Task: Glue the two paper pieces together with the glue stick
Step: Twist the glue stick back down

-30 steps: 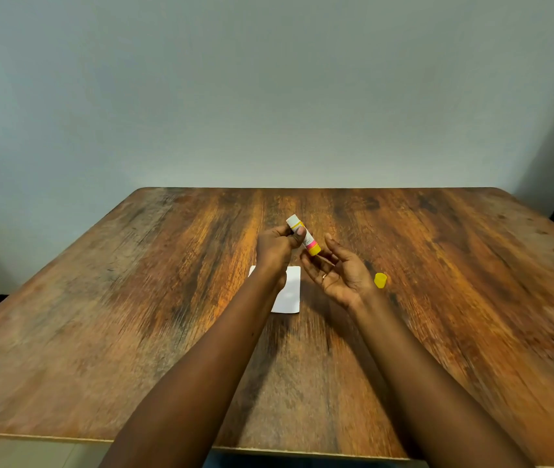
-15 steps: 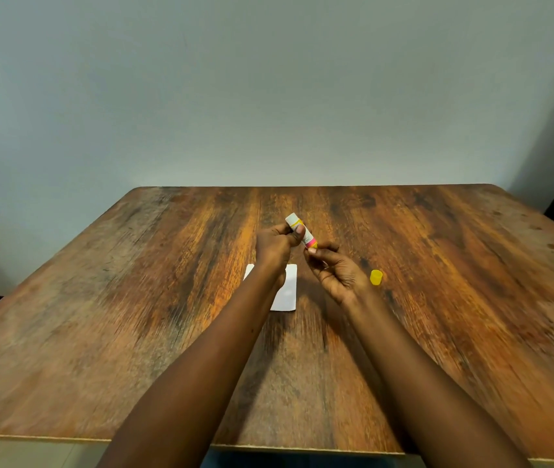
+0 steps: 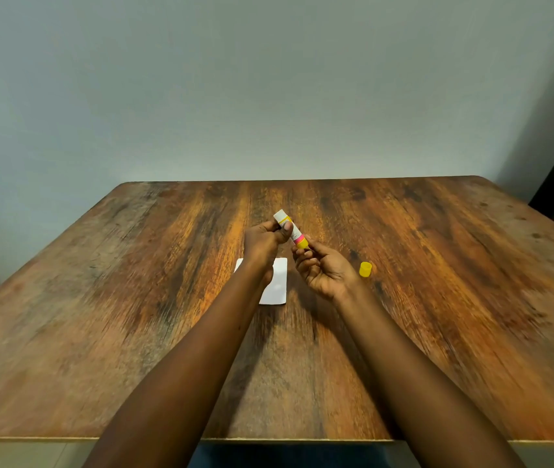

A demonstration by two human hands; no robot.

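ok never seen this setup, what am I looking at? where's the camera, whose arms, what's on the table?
No machine here: a person works with bare hands, filmed by one wide-angle camera on their head, looking forward and down. The left hand has its grip around the glue stick, held tilted above the wooden table. The right hand pinches the stick's yellow lower end. On the table lie white paper, partly hidden by the left hand, and the stick's yellow cap, off to the right.
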